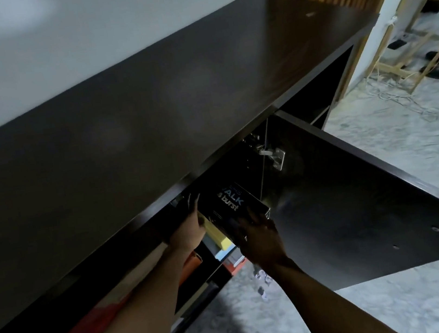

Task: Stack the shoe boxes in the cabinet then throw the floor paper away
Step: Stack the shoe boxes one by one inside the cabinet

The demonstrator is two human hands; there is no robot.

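L hand (190,229) pressed straight fingers vs left side of black shoe box (232,205), R hand (260,235) curled round its near end, box half inside cabinet (146,106) atop yellow box (219,237); prob. light, stiff cardboard, loose lid, so grip both sides low.
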